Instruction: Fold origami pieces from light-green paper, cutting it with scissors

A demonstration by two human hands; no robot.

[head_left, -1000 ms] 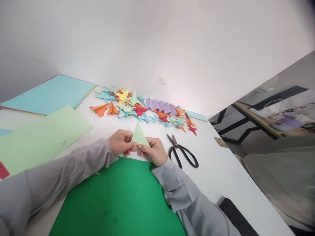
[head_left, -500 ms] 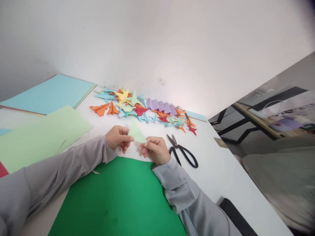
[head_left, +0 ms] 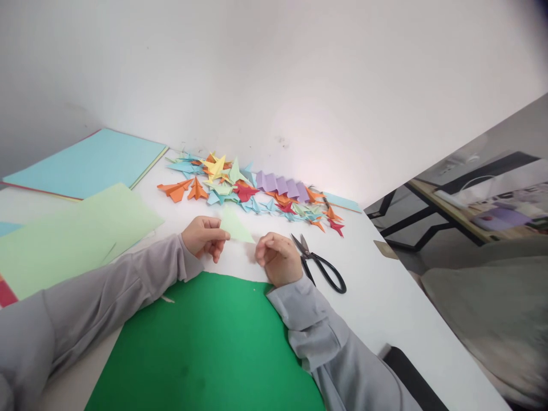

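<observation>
Between the thumb and fingers of my left hand (head_left: 205,237) is a light green folded paper triangle (head_left: 236,227), pinched by its left corner. The triangle is held up above the white table, its tip pointing away from me. Just right of its free corner, my right hand (head_left: 280,257) is loosely curled and holds nothing that I can see, apart from the paper. Below both hands lies a large green sheet (head_left: 205,342). Black-handled scissors (head_left: 323,267) rest on the table to the right of my right hand, blades slightly apart.
Many folded paper shapes (head_left: 222,188) in several colours lie along the wall, with a pleated purple paper (head_left: 282,185) among them. At left are light green sheets (head_left: 72,234) and a blue-topped paper stack (head_left: 89,162). A black object (head_left: 411,374) sits at the near right edge.
My right hand has let go of the triangle's right corner and moved slightly right. My left hand keeps its pinch on the paper.
</observation>
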